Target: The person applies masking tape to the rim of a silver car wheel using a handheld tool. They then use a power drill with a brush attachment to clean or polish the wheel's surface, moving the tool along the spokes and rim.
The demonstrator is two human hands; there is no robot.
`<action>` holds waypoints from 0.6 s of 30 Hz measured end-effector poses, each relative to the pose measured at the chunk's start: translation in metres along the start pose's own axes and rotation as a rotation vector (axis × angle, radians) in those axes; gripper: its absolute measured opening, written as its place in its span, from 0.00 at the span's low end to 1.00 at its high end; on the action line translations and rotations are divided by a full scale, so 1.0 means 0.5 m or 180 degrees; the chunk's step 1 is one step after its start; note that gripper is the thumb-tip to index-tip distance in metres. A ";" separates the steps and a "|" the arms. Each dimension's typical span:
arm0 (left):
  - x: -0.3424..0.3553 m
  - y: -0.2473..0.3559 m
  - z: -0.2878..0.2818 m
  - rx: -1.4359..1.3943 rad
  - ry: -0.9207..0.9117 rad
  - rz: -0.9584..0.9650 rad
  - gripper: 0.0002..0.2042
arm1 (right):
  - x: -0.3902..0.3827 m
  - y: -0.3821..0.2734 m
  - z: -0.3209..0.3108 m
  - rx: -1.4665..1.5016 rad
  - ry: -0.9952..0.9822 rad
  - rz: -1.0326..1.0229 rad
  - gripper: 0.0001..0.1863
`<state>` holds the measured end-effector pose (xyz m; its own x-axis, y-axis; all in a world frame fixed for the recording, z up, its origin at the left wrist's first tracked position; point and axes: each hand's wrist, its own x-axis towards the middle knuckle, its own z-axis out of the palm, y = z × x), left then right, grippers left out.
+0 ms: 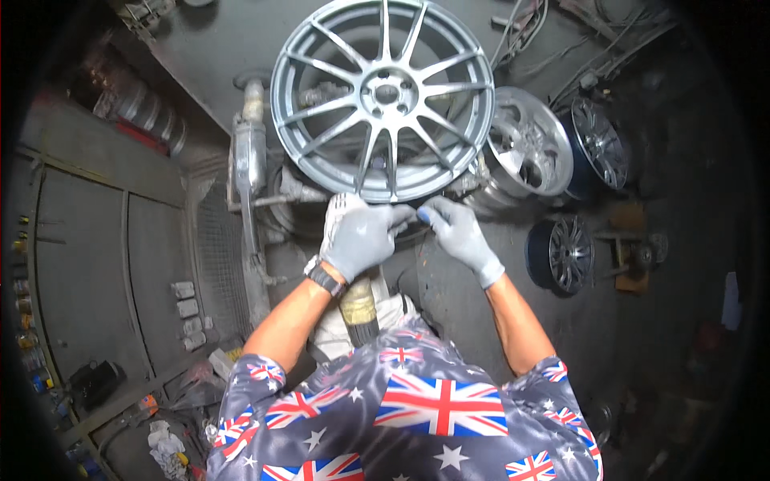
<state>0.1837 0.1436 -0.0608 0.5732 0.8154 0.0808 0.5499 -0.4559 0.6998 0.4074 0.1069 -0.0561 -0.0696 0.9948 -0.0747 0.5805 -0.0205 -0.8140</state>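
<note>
A silver multi-spoke alloy wheel [387, 124] stands facing me at the top centre. Just below its lower rim my hands meet, both in grey gloves. My left hand [362, 242], with a dark watch on the wrist, has its fingers curled inward. My right hand [464, 237] has thumb and forefinger pinched together, with a small blue patch at the tips. What lies between the fingers is too small to make out. A white thing with dark marks [340, 210] shows behind my left hand; I cannot tell its kind.
More alloy wheels stand at right: a polished silver one [553, 148], a dark-barrelled one [601, 148] and a lower one [561, 255]. A metal cylinder on a stand [251, 152] rises left of the main wheel. A yellow-wrapped piece with a black end [358, 309] sits below my hands.
</note>
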 end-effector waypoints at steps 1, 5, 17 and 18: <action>-0.002 0.008 -0.006 0.0264 0.0082 0.0144 0.13 | 0.000 0.003 -0.002 0.0011 -0.0022 0.0045 0.16; -0.003 -0.017 0.014 0.0232 0.0114 0.0267 0.13 | 0.017 -0.004 -0.018 -0.0123 -0.0299 0.0091 0.18; -0.004 0.009 -0.007 0.0396 -0.0087 0.0237 0.13 | 0.049 0.029 -0.035 0.0135 -0.0902 0.0033 0.19; -0.004 0.014 -0.013 0.0350 -0.0151 0.0199 0.14 | 0.048 0.027 -0.036 0.0172 -0.0921 0.0054 0.19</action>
<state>0.1825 0.1411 -0.0512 0.6351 0.7676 0.0863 0.5739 -0.5438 0.6123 0.4283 0.1323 -0.0587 -0.2932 0.9245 -0.2435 0.5400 -0.0500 -0.8402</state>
